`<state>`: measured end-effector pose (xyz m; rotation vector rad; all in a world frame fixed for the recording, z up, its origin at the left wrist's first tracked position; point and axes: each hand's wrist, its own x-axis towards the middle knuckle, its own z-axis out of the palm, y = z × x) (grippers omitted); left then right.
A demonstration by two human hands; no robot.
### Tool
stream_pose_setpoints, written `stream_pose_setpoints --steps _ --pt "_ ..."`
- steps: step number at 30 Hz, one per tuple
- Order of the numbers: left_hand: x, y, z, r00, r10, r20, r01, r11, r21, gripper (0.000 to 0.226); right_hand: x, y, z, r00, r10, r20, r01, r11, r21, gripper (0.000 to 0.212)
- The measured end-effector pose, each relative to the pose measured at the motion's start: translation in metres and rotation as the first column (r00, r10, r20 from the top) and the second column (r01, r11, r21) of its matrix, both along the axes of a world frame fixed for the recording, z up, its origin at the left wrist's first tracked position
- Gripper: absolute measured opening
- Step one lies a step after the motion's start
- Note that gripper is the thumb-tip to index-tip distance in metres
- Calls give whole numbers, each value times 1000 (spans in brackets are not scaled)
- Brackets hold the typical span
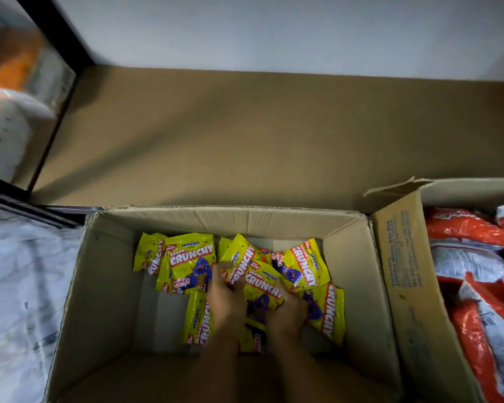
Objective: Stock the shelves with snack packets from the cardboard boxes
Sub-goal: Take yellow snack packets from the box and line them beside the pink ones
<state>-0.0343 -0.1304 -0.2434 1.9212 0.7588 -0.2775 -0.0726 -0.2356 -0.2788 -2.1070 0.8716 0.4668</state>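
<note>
An open cardboard box [105,286] sits in front of me with several yellow "Crunchy" snack packets [191,261] lying on its bottom. Both my hands are down inside it. My left hand [226,298] curls its fingers over the edge of a yellow packet [262,283] in the middle of the pile. My right hand [288,311] grips the same cluster from the right side. More packets lie under and around my wrists. Beyond the box, a brown cardboard-lined shelf [259,135] stretches bare across the view.
A second open box [405,274] at the right holds red and white snack bags [474,257]. A black shelf post [58,33] rises at upper left, with blurred goods [9,91] behind it. Pale floor [21,286] shows at left.
</note>
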Motion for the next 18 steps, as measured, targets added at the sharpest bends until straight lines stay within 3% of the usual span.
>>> stream_pose_setpoints --steps 8,13,18 --pt "-3 6 34 979 -147 142 136 987 89 32 7 -26 43 994 -38 106 -2 936 351 79" --pt "-6 18 95 956 -215 198 185 969 161 34 6 -55 113 981 16 192 -84 932 352 77" --pt "-4 11 217 927 -307 217 270 945 183 39 -3 -93 231 962 77 262 -156 943 296 74"
